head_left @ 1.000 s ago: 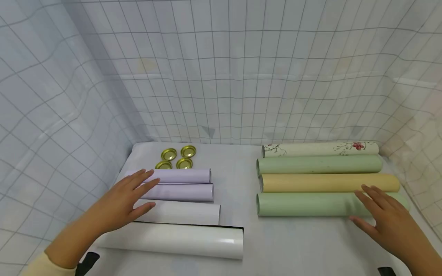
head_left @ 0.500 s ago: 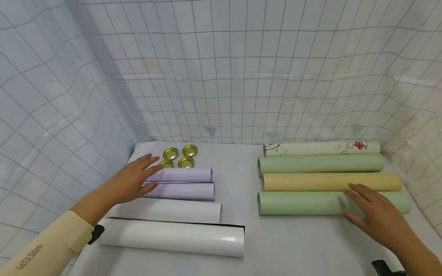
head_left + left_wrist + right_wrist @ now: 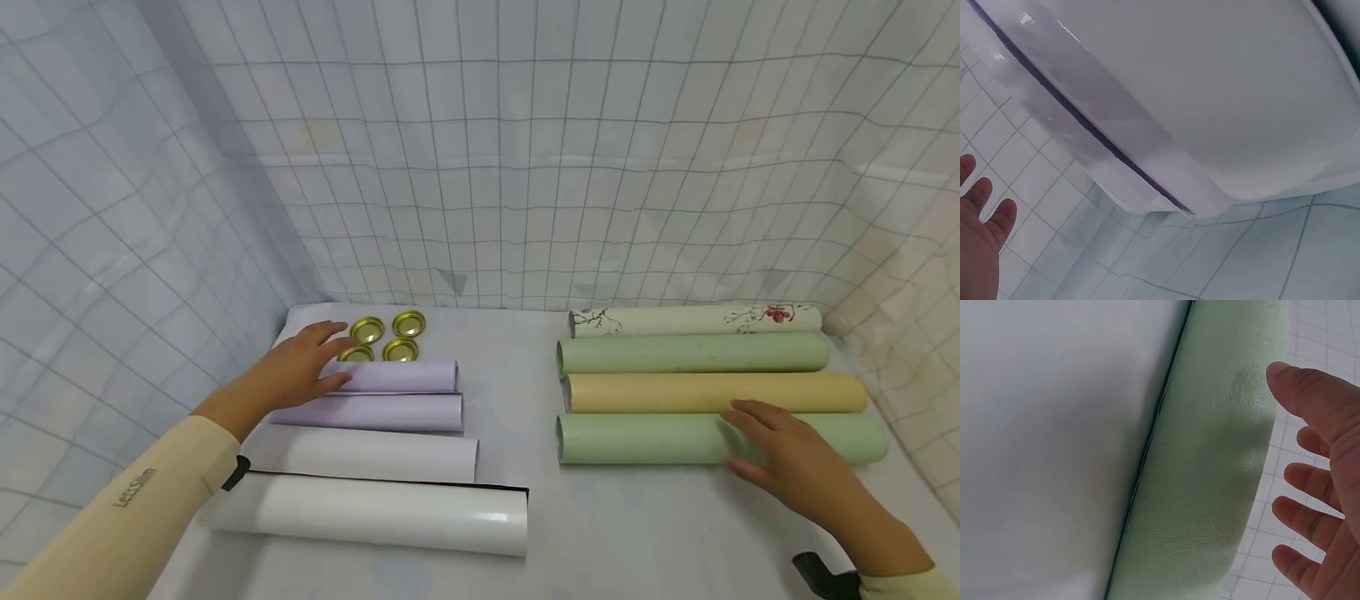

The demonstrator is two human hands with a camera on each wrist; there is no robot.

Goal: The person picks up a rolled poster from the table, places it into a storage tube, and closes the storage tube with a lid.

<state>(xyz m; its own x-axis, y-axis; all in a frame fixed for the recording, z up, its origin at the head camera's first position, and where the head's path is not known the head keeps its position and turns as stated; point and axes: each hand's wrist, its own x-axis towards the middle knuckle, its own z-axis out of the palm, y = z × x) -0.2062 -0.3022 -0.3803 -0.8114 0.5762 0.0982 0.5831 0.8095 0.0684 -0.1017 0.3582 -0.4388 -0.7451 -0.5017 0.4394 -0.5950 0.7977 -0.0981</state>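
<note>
My left hand point(image 3: 296, 371) hovers over the left ends of two lilac rolls point(image 3: 397, 377), its fingers loosely bent and holding nothing. Just beyond its fingertips lie several gold-coloured round lids point(image 3: 367, 330). My right hand point(image 3: 783, 458) is above the nearest pale green roll point(image 3: 645, 439), fingers relaxed, thumb apart. In the right wrist view a gap shows between the thumb and fingers, with the green roll point(image 3: 1210, 450) beside them. A yellow roll point(image 3: 712, 392), another green roll point(image 3: 690, 353) and a flower-patterned roll point(image 3: 675, 322) lie behind it.
Two white rolls, a matte one point(image 3: 375, 454) and a glossier one point(image 3: 375, 512), lie nearest on the left. White cloth point(image 3: 517, 400) covers the table between the two groups. Grid-patterned curtains point(image 3: 495, 167) enclose the back and sides.
My left hand has moved forward and slightly right, toward the lids. My right hand has shifted left along the near green roll. The rolls and lids keep their arrangement.
</note>
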